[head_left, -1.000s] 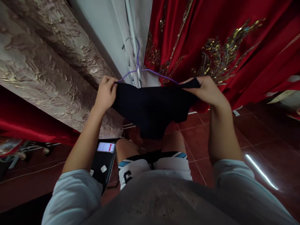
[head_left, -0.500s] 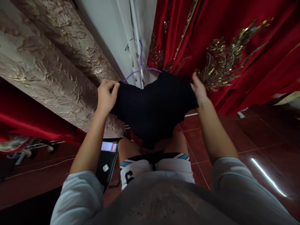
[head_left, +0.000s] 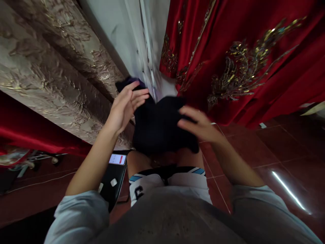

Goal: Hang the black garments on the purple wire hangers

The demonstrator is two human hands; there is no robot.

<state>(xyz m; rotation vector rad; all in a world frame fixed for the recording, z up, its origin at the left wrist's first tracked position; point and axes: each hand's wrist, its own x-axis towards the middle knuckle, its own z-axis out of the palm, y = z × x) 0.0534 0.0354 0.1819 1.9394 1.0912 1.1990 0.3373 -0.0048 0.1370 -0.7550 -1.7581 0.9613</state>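
Left hand (head_left: 124, 107) and blurred right hand (head_left: 199, 123) look loosely spread — the dark cloth (head_left: 158, 125) could slip, ungripped.

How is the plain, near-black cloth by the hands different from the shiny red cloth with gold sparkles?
The plain, near-black cloth looks dull, while the shiny red cloth with gold sparkles gleams and wears a glittery pattern. The near-black cloth is bunched up; the red cloth hangs in long folds. The near-black cloth also looks much smaller than the red cloth. Both are soft-looking fabric.
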